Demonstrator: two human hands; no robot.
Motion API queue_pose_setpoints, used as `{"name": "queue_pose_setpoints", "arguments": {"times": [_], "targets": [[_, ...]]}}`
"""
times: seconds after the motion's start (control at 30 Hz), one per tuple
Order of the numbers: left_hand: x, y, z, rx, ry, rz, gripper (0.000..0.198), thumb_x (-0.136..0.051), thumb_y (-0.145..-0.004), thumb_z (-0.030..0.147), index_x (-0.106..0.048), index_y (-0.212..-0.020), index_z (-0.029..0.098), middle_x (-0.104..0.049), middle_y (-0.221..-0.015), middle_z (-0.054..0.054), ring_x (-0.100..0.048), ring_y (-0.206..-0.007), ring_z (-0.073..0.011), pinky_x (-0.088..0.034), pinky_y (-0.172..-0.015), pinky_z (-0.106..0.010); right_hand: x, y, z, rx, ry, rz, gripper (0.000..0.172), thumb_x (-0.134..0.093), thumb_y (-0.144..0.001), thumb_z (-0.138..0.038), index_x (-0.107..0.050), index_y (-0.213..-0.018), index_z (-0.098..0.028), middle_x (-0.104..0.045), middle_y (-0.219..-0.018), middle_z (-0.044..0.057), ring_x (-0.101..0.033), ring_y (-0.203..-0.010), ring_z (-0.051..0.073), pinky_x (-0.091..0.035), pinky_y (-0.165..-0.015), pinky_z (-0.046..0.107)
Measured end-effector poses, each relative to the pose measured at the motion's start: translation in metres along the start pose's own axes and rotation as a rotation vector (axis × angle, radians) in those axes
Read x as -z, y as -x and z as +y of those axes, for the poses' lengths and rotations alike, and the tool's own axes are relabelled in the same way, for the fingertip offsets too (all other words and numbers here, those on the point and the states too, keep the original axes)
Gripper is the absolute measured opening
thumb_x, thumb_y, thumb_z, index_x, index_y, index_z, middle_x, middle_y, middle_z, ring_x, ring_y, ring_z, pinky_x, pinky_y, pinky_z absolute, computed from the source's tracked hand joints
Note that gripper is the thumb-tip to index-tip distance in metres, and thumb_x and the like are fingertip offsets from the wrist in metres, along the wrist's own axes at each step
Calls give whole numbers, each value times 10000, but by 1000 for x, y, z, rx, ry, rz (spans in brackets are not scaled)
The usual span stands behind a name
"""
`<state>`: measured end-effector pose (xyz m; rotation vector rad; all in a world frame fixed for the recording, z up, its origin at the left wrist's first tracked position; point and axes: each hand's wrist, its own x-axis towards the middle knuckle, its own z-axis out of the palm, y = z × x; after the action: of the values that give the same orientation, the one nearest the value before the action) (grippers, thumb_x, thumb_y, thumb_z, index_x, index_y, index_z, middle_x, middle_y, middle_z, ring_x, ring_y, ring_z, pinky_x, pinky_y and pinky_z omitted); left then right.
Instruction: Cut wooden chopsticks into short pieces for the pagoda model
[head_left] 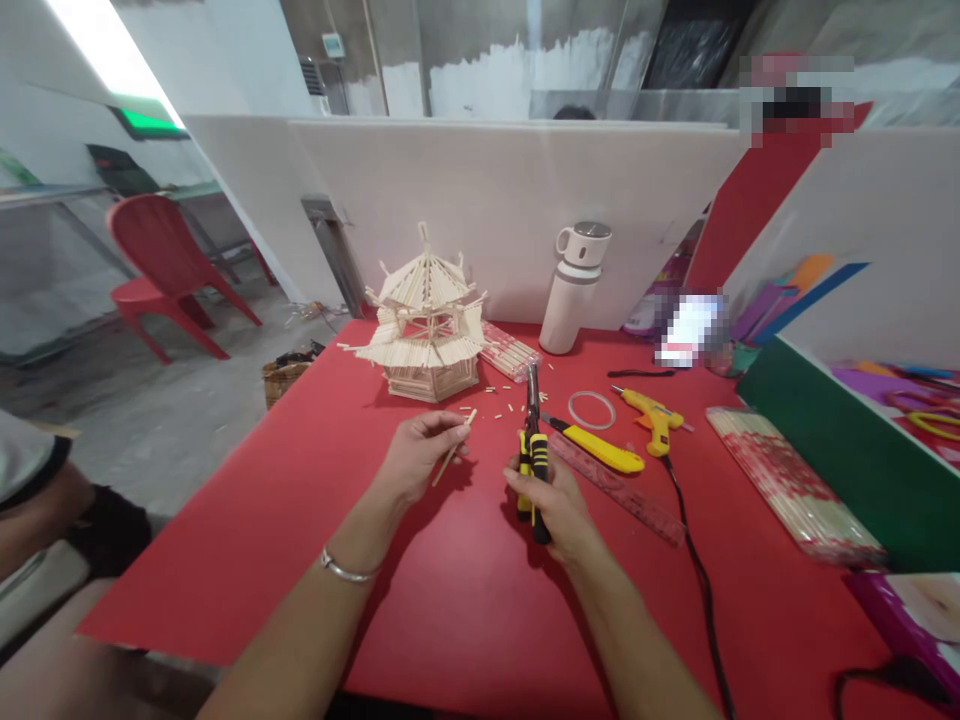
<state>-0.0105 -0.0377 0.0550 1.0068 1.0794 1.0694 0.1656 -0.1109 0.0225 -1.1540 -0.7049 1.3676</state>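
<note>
My left hand [429, 452] pinches a thin wooden stick [448, 461], tilted, above the red tabletop. In my right hand [553, 495] is a pair of pliers [533, 440] with black and yellow handles, its jaws pointing away from me. Behind my left hand stands a pagoda model [429, 335] built from pale sticks. Small cut stick pieces [498, 416] lie scattered between the model and the pliers. To the right of the pliers are a yellow utility knife [604, 447] and a clear ruler [622, 490].
A yellow glue gun [654, 418] with a black cord lies at the right. Further right is a pack of sticks [791, 485]. A white bottle [574, 290] stands at the back before a white partition [465, 180]. A person's arm [34, 510] shows at the left.
</note>
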Motion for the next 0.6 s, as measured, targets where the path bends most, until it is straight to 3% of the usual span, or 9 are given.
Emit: {"name": "queue_pose_setpoints", "arguments": {"times": [0.13, 0.27, 0.43, 0.6], "targets": [[-1, 0, 0, -8, -28, -4, 401, -919, -550, 395, -680, -753, 145, -654, -592, 9, -637, -524, -123, -524, -539, -235, 0, 1, -2, -78, -96, -25, 502, -886, -622, -520, -655, -918, -187, -626, -700, -19, -544, -587, 115, -408, -547, 238], [-3, 3, 2, -29, -32, -24, 398, -901, -587, 407, -644, -756, 155, -659, -605, 8, -656, -552, -133, -536, -568, -244, -2, 3, -9, -235, -252, -172, 575, -822, -668, -659, -681, -956, -182, -718, -841, 62, -679, -780, 200, -516, -697, 303], [-4, 6, 1, -56, -87, -4, 354, -862, -647, 400, -630, -769, 162, -668, -646, 0, -643, -556, -134, -526, -565, -254, -4, 7, -15, -328, -427, -351, 483, -711, -776, -662, -643, -979, -229, -737, -992, 85, -715, -925, 275, -541, -768, 394], [-5, 6, 2, -102, -146, 50, 317, -847, -668, 379, -631, -748, 162, -643, -625, 4, -621, -554, -131, -503, -543, -244, 1, 11, -13, -261, -330, -451, 474, -686, -729, -597, -656, -1008, -215, -708, -1121, 148, -670, -1036, 321, -531, -792, 430]]}}
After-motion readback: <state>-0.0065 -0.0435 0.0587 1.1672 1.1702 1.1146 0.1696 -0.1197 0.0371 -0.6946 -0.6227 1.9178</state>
